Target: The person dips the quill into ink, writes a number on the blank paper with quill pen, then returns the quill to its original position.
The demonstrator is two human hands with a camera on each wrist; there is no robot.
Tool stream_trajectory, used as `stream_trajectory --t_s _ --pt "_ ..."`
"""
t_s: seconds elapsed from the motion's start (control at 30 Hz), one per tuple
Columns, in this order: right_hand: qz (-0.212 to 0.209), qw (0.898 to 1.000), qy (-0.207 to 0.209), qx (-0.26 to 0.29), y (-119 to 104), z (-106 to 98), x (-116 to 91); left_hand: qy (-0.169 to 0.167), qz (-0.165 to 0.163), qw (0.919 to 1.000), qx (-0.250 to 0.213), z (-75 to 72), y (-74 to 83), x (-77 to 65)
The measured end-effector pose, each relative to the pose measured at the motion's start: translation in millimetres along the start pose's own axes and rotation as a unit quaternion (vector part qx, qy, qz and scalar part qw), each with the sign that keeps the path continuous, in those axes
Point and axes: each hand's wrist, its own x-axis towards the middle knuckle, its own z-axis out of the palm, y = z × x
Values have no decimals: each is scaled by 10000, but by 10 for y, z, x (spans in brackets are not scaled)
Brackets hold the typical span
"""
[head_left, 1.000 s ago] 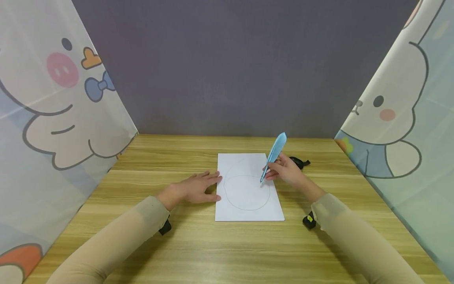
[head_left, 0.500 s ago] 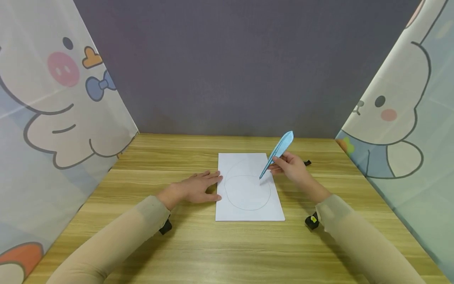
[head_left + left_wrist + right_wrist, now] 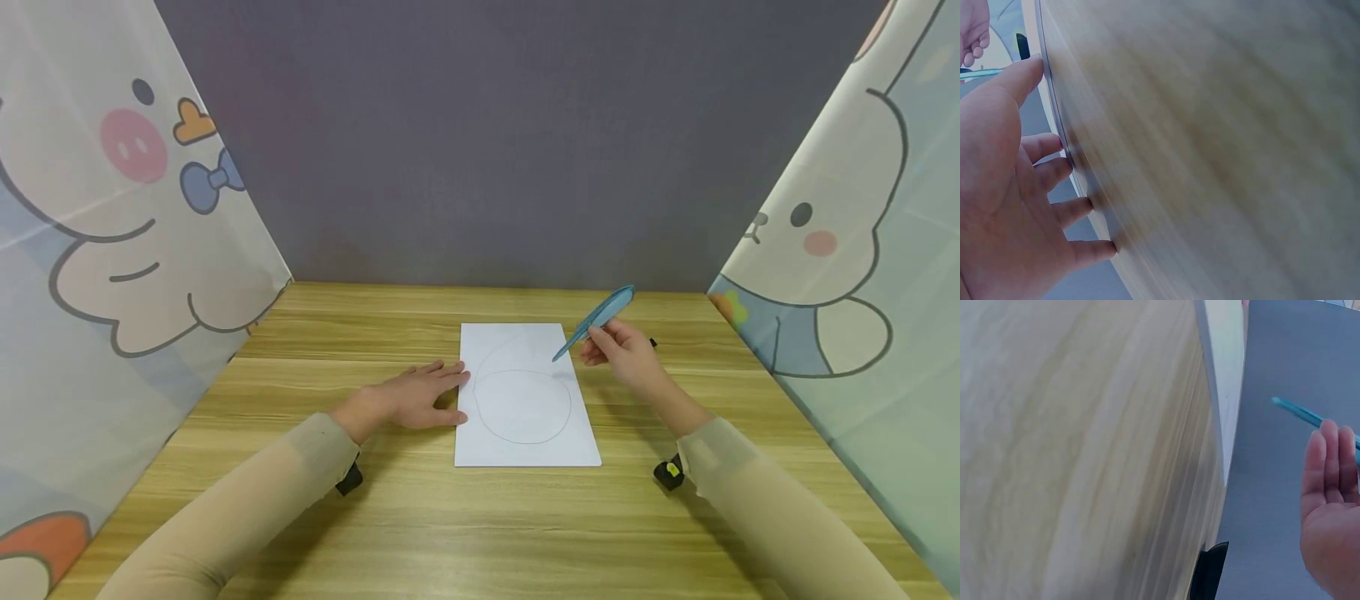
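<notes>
White paper (image 3: pixel 480 454) lies on the table, bearing a thin-lined round outline and a fainter arc above it. Along the paper's left edge rests my left hand (image 3: pixel 408 398), its fingers spread and touching the sheet; the left wrist view shows the fingertips (image 3: pixel 1088 251) down at the edge. My right hand (image 3: pixel 628 357) pinches a light blue feather pen (image 3: pixel 602 319) between thumb and fingers, just right of the paper. The pen slants down to the left over the sheet. In the right wrist view its tip (image 3: pixel 1279 402) is apart from the paper (image 3: pixel 1225 375).
Behind the right hand a black object (image 3: pixel 1210 572) sits on the wooden table (image 3: pixel 405 533), mostly hidden in the head view. A dark grey panel (image 3: pixel 495 150) stands at the back. Cartoon-printed cloths (image 3: pixel 75 417) flank both sides. Black wrist devices (image 3: pixel 670 472) hang under the sleeves.
My right hand has moved right with the feather pen, which now leans lower and has its tip farther up the sheet. The left hand and paper have stayed in place.
</notes>
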Motion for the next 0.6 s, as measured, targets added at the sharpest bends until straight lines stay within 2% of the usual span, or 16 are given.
stream_trajectory --t_s 0.43,0.6 --pt "221 9971 -427 596 -25 7 -28 -16 -4 10000 29 6 -6 6" --pt "156 9958 -608 668 5 7 -21 -27 -16 10000 51 2 -4 -5"
